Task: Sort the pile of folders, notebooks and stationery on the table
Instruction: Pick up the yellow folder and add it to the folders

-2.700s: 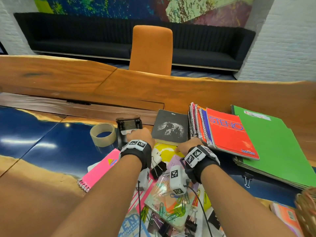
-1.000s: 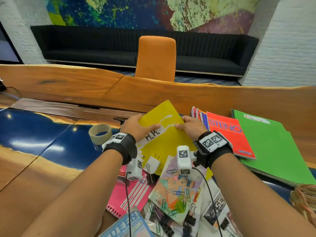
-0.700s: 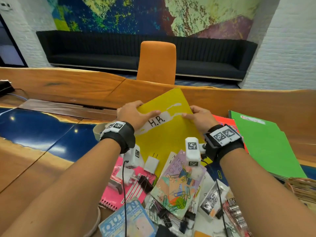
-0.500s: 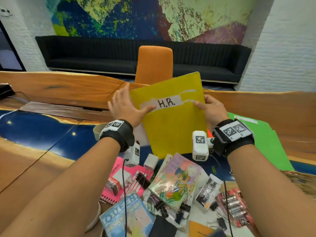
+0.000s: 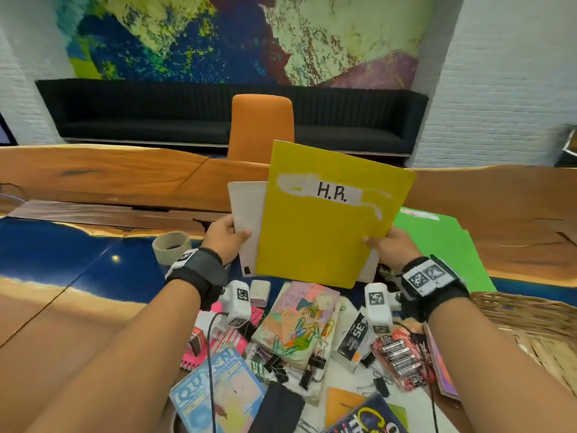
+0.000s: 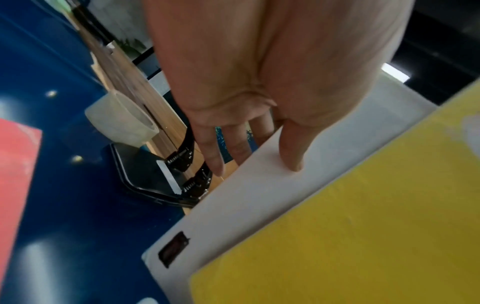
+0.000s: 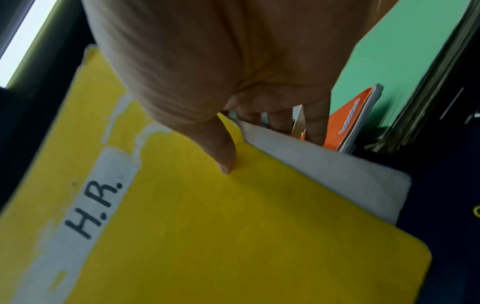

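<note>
A yellow folder [image 5: 318,232] labelled "H.R." is held upright above the pile. My right hand [image 5: 382,245] pinches its right edge, thumb [image 7: 223,156] on the yellow folder [image 7: 207,216] and fingers behind. A white sheet [image 5: 246,214] sticks out from behind its left side. My left hand [image 5: 229,237] pinches that sheet, with the thumb [image 6: 291,152] on the white sheet [image 6: 259,195] beside the yellow folder [image 6: 363,226]. The white sheet [image 7: 337,174] also shows past the right edge.
Below lie a pastel book [image 5: 296,320] with paper clips, a battery pack [image 5: 399,357], binder clips, a pink notebook [image 5: 215,339] and a blue booklet [image 5: 215,392]. A tape roll [image 5: 171,246] sits left, a green folder [image 5: 437,242] right, a wicker basket [image 5: 530,323] near right.
Both hands pulled the yellow folder out of the pile and raised it upright. The left hand let go of its top corner and now pinches a white sheet showing behind it.
</note>
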The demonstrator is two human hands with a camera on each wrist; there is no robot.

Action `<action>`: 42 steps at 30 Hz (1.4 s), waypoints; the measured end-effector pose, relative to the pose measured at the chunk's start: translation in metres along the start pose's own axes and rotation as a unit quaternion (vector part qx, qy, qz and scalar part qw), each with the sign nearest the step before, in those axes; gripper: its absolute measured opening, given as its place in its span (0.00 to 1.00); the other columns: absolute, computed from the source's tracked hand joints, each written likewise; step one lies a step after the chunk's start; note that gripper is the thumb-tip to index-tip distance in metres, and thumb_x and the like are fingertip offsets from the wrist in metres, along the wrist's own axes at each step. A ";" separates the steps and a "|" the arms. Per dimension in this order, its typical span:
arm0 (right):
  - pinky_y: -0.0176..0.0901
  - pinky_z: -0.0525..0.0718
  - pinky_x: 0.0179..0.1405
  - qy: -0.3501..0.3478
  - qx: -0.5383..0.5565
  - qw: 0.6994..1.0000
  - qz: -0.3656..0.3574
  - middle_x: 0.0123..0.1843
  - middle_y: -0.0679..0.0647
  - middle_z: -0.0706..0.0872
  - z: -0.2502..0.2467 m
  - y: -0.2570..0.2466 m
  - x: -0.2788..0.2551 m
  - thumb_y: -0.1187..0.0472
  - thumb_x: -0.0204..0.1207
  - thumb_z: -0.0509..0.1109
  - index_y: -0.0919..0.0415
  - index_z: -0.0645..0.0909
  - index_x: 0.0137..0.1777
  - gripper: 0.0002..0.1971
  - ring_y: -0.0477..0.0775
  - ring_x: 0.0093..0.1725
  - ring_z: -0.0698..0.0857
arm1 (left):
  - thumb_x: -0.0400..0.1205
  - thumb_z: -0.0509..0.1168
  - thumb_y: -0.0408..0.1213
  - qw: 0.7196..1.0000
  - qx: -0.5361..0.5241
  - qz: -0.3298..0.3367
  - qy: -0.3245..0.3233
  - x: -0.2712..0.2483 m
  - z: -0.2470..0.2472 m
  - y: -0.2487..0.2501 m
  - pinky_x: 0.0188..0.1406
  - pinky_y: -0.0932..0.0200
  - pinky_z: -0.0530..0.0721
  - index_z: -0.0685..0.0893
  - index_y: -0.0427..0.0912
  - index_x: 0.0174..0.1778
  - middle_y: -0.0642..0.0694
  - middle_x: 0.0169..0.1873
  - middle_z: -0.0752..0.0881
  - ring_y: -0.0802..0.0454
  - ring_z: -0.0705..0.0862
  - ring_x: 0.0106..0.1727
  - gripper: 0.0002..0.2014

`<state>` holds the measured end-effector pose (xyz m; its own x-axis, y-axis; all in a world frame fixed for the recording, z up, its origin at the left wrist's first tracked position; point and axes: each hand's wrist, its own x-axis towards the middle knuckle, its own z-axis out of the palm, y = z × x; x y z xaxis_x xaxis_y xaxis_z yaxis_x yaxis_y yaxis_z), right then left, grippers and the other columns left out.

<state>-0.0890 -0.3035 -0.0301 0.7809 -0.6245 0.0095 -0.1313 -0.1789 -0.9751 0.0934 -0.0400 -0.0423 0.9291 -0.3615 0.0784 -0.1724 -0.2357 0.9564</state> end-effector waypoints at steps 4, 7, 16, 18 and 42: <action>0.61 0.83 0.65 0.067 0.039 0.997 -0.012 0.57 0.58 0.90 -0.007 -0.005 0.001 0.65 0.78 0.73 0.56 0.87 0.52 0.06 0.61 0.56 0.88 | 0.82 0.67 0.24 0.999 -0.049 0.001 -0.005 0.001 -0.002 0.006 0.65 0.38 0.83 0.82 0.46 0.54 0.40 0.54 0.87 0.41 0.86 0.58 0.12; 0.57 0.83 0.60 0.110 0.082 0.990 -0.025 0.54 0.57 0.88 -0.013 -0.013 0.007 0.62 0.82 0.70 0.61 0.86 0.61 0.10 0.55 0.47 0.84 | 0.83 0.65 0.23 0.995 -0.089 -0.007 0.034 -0.001 -0.008 0.011 0.65 0.36 0.82 0.80 0.44 0.58 0.37 0.59 0.86 0.41 0.85 0.59 0.13; 0.54 0.85 0.53 0.122 0.020 0.981 -0.149 0.47 0.55 0.88 -0.012 -0.034 0.003 0.65 0.85 0.65 0.63 0.85 0.54 0.07 0.53 0.44 0.84 | 0.86 0.62 0.30 0.986 -0.084 0.067 0.128 -0.005 -0.037 0.047 0.53 0.53 0.86 0.83 0.49 0.57 0.55 0.49 0.87 0.54 0.85 0.52 0.09; 0.52 0.84 0.50 0.096 -0.011 0.978 -0.186 0.47 0.56 0.88 -0.002 -0.048 -0.001 0.65 0.84 0.66 0.60 0.84 0.51 0.06 0.54 0.44 0.84 | 0.87 0.62 0.32 0.988 -0.032 0.109 0.104 -0.006 -0.042 0.065 0.53 0.54 0.84 0.84 0.47 0.59 0.52 0.51 0.87 0.54 0.86 0.52 0.09; 0.32 0.85 0.52 -0.026 -0.025 0.964 -0.264 0.55 0.45 0.89 -0.009 -0.084 -0.031 0.71 0.80 0.69 0.53 0.82 0.63 0.16 0.38 0.51 0.88 | 0.83 0.67 0.49 0.970 -0.235 -0.004 -0.067 -0.028 -0.008 0.092 0.58 0.42 0.87 0.81 0.48 0.68 0.46 0.58 0.89 0.44 0.89 0.56 0.19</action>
<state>-0.1076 -0.2763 0.0531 0.7767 -0.3973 0.4888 0.2650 -0.4979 -0.8258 0.0547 -0.0442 0.0454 0.8732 -0.4833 0.0625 0.0329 0.1864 0.9819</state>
